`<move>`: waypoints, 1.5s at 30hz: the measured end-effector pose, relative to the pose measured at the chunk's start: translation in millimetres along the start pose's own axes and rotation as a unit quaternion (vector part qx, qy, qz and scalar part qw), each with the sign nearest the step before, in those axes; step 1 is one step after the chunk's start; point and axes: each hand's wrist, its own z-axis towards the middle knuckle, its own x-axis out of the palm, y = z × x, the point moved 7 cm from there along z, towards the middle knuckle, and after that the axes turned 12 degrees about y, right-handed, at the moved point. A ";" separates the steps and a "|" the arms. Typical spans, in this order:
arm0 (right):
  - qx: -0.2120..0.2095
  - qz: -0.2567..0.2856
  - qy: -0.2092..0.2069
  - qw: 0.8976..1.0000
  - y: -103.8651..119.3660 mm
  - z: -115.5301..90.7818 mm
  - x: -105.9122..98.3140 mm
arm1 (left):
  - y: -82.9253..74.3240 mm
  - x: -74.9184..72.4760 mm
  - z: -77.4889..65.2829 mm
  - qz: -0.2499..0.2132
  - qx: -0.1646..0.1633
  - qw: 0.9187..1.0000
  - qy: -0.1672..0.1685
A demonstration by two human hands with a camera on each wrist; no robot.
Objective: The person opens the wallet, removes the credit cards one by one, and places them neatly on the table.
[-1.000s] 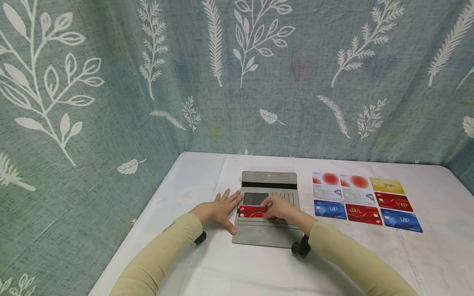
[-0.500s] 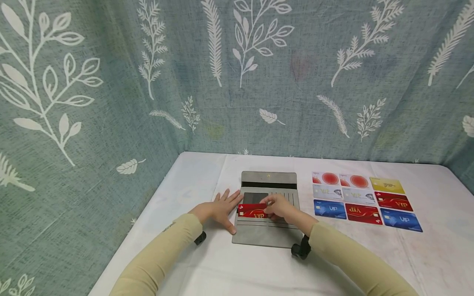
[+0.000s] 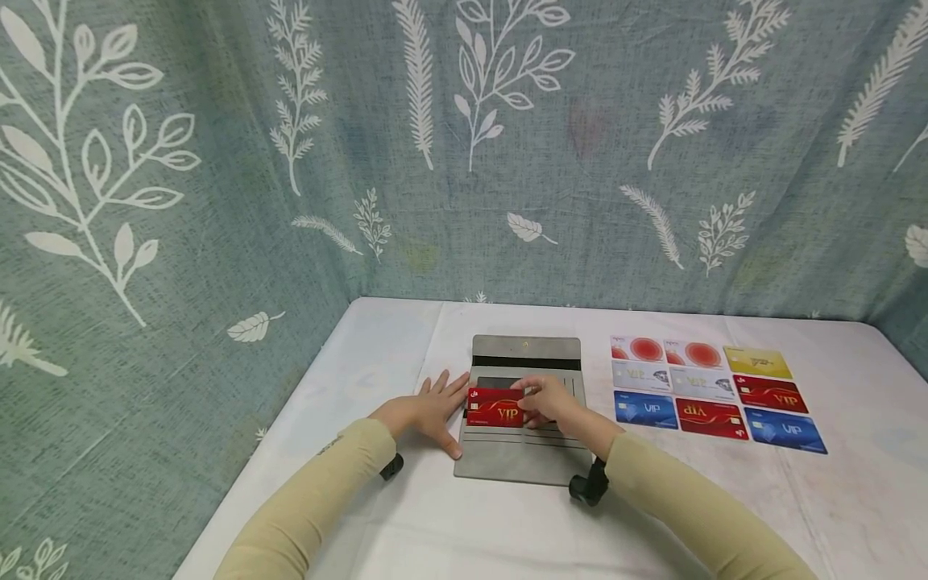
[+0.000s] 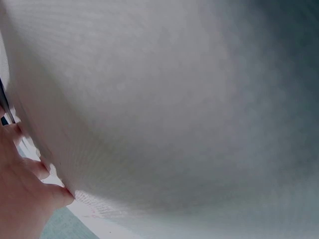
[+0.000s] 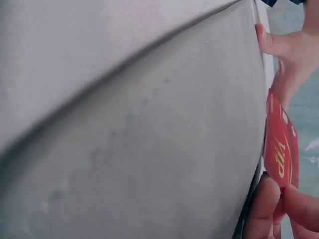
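Observation:
A grey card wallet (image 3: 507, 469) lies unfolded on the white table, its dark flap strip toward the back. My right hand (image 3: 553, 403) pinches the right end of a red VIP card (image 3: 495, 408) between thumb and fingers. The card lies over the wallet's left half, its gold lettering and chip facing up, its lower edge along a slot line. In the right wrist view, the red card (image 5: 280, 147) stands up from the wallet's edge between finger and thumb. My left hand (image 3: 433, 411) rests with spread fingers along the wallet's left edge.
To the wallet's right, several cards lie in rows: white ones with red circles (image 3: 648, 350), silver ones (image 3: 641, 376), a gold one (image 3: 758, 363), red ones (image 3: 713, 419) and blue ones (image 3: 647, 410). A leaf-patterned curtain (image 3: 507, 161) hangs behind and left of the table (image 3: 464, 532).
The red VIP card has slid up out of the wallet slot toward the back, showing its full lettering. My right hand moved slightly with it; the left hand stayed put.

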 end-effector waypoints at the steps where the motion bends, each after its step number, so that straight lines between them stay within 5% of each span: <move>1: 0.002 0.004 -0.001 1.000 -0.1 0.0 -0.7 | 0.2 0.4 0.5 0.000 0.000 1.000 0.000; 21: -0.021 -0.019 0.011 1.000 -2.7 -28.1 -34.3 | -2.1 -1.8 -2.8 0.000 0.012 1.000 -0.004; 45: -0.003 0.013 0.025 1.000 -36.9 -72.9 -85.8 | -5.3 -3.5 -7.2 -0.005 0.020 1.000 0.000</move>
